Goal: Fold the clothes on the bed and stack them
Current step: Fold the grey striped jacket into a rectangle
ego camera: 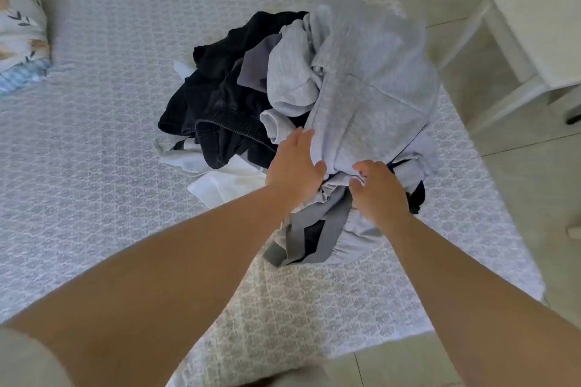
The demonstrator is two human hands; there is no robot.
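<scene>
The bed (94,166) filled most of the frame. A heap of unfolded clothes (226,104) sat centre-right on it. A light grey garment (371,94) rose blurred off the pile, apparently being pulled free to fold. The left hand (294,166) and the right hand (380,190) were close together, both gripping its lower edge.

no readable text, no labels, no numbers
</scene>
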